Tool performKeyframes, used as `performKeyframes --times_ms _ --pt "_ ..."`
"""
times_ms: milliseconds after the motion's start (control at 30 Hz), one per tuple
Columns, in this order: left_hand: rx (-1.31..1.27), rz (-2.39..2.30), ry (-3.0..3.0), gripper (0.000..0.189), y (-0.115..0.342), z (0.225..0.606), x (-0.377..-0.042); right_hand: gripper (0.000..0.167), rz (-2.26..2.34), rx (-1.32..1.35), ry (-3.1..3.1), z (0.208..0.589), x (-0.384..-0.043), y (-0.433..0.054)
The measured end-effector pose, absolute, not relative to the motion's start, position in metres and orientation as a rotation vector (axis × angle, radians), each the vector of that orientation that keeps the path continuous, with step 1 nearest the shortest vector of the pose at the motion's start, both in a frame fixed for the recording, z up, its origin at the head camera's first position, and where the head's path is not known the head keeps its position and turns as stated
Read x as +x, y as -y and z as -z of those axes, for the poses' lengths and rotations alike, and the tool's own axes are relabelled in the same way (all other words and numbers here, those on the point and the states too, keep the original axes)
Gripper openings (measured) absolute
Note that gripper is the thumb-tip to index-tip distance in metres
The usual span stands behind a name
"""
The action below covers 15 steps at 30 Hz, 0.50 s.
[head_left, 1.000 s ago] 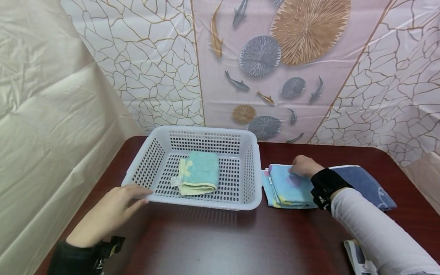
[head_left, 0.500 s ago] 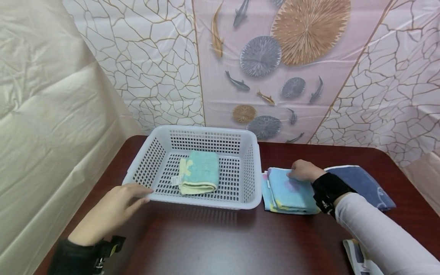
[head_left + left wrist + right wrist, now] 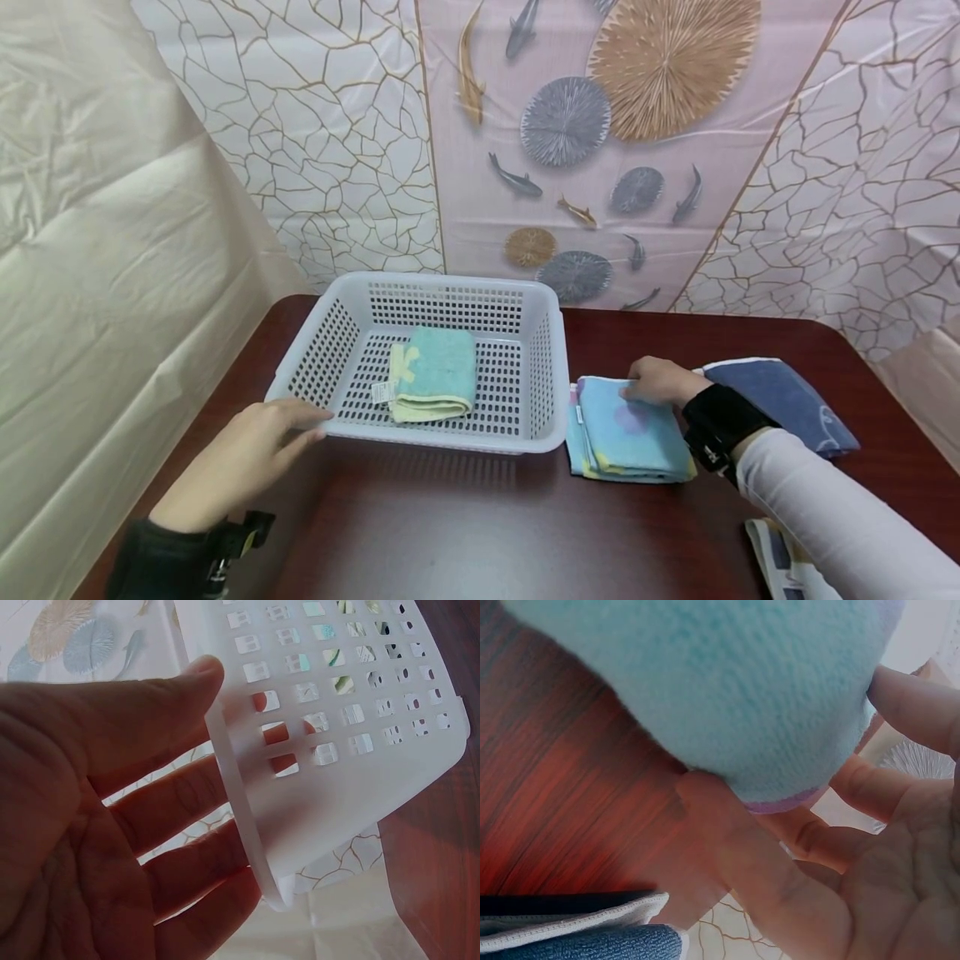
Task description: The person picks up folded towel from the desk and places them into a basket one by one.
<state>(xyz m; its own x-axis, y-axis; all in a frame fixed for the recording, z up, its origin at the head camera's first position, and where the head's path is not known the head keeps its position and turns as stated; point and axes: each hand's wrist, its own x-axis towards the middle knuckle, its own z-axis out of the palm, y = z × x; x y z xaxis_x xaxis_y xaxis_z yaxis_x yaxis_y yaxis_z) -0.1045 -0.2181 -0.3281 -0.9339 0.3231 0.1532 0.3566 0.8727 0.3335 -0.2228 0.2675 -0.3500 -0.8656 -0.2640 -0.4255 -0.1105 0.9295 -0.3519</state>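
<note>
My left hand point(image 3: 240, 458) is at the front left corner of a white plastic basket point(image 3: 442, 440). In the left wrist view, its thumb lies at the basket rim point(image 3: 251, 825) and the fingers pass behind the wall, showing through the holes. On the right, my right hand point(image 3: 663, 382) grips the back edge of a light blue folded towel point(image 3: 645, 437), which has purple and yellow patches. The right wrist view has this towel point(image 3: 727, 697) between thumb and fingers. Inside the basket lies a folded teal towel point(image 3: 444, 367) with a yellow border and a white tag.
A dark blue folded towel point(image 3: 787, 400) lies on the table to the right, behind the wrist. Partly under the right sleeve is another folded cloth point(image 3: 772, 550), pale with dark patches. The brown table point(image 3: 480, 533) ends at a patterned wall covering point(image 3: 352, 142).
My right hand and the light blue towel have moved toward the front and slightly left, away from the dark blue towel. The left hand and basket stay almost in place.
</note>
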Motion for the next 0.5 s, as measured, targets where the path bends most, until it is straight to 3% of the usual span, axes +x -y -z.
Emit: performKeyframes --times_ms 500 --pt "-0.502 0.554 2.95 0.023 0.2168 0.329 -0.1031 0.04 0.424 -0.306 -2.66 0.3565 -0.2141 -0.2682"
